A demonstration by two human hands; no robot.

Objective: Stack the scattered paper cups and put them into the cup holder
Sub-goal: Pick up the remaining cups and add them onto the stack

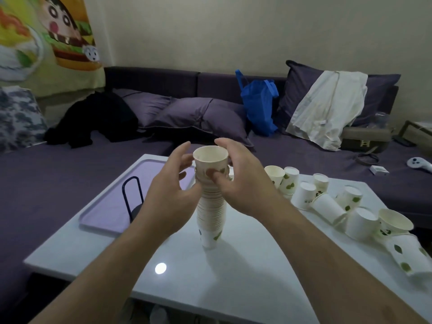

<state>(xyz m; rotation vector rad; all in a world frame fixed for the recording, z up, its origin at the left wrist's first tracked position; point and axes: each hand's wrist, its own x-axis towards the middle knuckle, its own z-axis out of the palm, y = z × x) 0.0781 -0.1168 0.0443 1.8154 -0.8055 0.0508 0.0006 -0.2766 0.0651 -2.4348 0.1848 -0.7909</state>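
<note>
A tall stack of white paper cups with green leaf prints stands upright on the white table. My right hand grips the top cup, thumb on its front and fingers curled behind the rim. My left hand holds the stack's upper left side, thumb in front and fingers behind it. Several loose cups lie scattered on the table's right side, some upright and some tipped over. The dark wire cup holder stands on a lilac tray to the left, partly hidden by my left forearm.
A purple sofa wraps behind and left of the table, with pillows, a blue bag, black clothing and a white garment. A handbag and a white controller lie at the far right.
</note>
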